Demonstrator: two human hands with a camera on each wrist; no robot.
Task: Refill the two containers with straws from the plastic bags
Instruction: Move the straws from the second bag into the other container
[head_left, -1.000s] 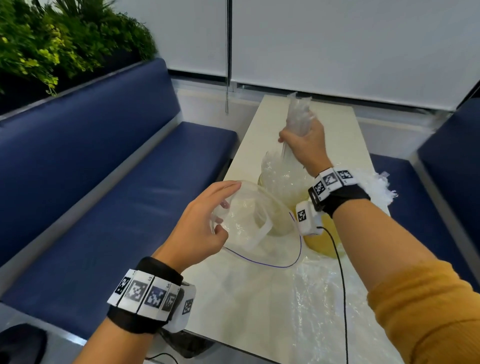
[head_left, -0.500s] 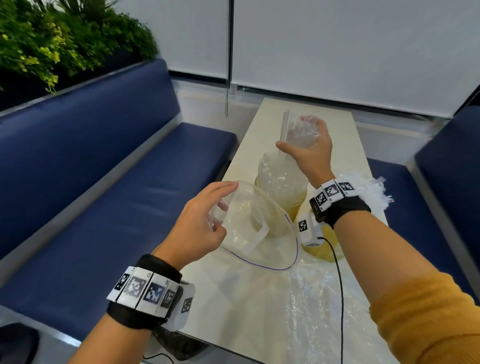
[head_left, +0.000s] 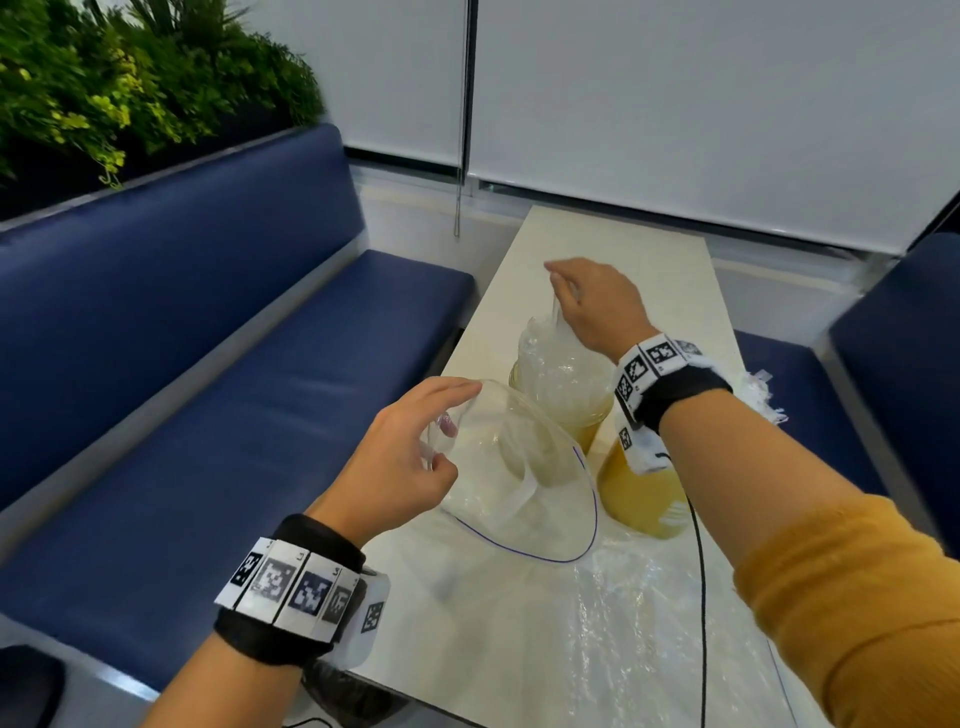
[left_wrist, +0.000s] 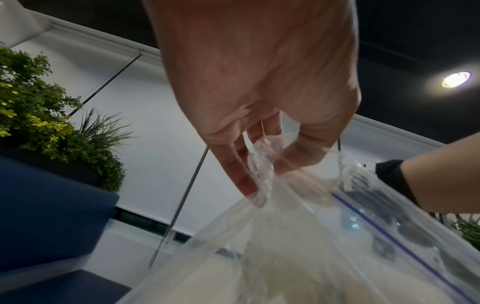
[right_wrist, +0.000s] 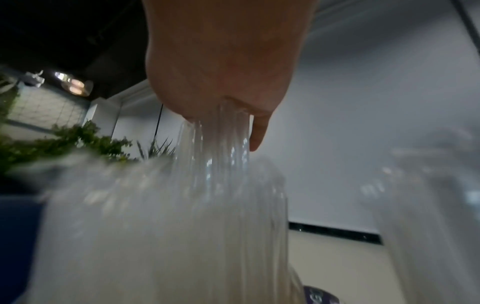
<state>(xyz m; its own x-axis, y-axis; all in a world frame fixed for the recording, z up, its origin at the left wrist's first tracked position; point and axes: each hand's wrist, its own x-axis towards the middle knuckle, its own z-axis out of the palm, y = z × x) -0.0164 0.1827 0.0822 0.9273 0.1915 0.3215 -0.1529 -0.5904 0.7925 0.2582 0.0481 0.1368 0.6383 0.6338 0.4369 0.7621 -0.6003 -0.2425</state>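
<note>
Two yellow containers stand on the pale table. The far container is packed with clear wrapped straws. My right hand is above it and grips the tops of a few straws, which reach down into the container. The near container sits to its right, partly behind my right wrist. My left hand pinches the rim of an open clear zip bag with a blue seal line, held up beside the containers; the same pinch shows in the left wrist view on the bag.
Another clear plastic bag lies flat on the table's near end, and crumpled plastic lies behind my right wrist. Blue benches flank the table on both sides. A thin black cable runs from my right wristband.
My right hand has come down with the bunch of straws from well above the far container to just over its top. My left hand has kept holding the bag open.
</note>
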